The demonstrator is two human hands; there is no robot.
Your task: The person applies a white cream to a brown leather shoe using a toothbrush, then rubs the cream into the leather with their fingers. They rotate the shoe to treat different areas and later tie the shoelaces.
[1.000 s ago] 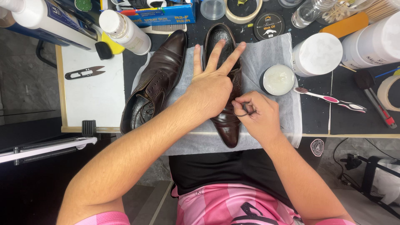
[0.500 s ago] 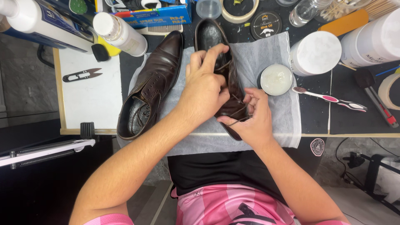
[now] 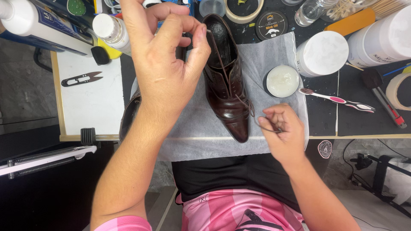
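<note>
Head view: left hand (image 3: pixel 165 64), raised over the white cloth (image 3: pixel 274 51), pinches one end of the brown shoelace (image 3: pixel 224 70) between thumb and forefinger; right hand (image 3: pixel 282 132) pinches the other end (fingers curled) beside the dark brown shoe (image 3: pixel 227 92) lying on the cloth. Nearby stand a round black tin (image 3: pixel 270 25) with a label, a white-lidded jar (image 3: pixel 322 53) and an open shallow tin (image 3: pixel 282 81).

We see a shoe (image 3: pixel 227 85) on a cloth (image 3: pixel 274 111) at the table's middle, a second shoe (image 3: pixel 128 115) to its left. An open tin (image 3: pixel 282 80) and a toothbrush (image 3: pixel 336 99) lie to the right; thread snips (image 3: pixel 81 79) lie far left.
</note>
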